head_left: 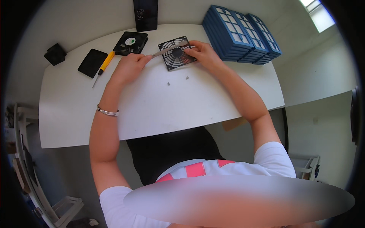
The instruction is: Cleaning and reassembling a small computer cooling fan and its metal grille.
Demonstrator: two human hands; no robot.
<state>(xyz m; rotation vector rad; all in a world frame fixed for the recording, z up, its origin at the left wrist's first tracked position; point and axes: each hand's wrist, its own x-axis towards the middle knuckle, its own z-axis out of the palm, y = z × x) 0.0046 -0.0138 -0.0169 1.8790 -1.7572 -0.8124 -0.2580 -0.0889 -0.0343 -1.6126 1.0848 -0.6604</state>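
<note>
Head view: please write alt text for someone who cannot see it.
A person's left hand holds a thin grey strip over a square black grille gripped by the right hand at a white table. Two small grey pieces lie nearby; a yellow-handled screwdriver and square black fan lie further left.

Black ring-patterned grille, yellow-and-black screwdriver left of it, blue-and-white gridded stack right of it, white table beneath

My desk's far edge
Stacked panels are sitting at the right corner, a fan well left, my grille between; screws are lying nearer me.
</note>
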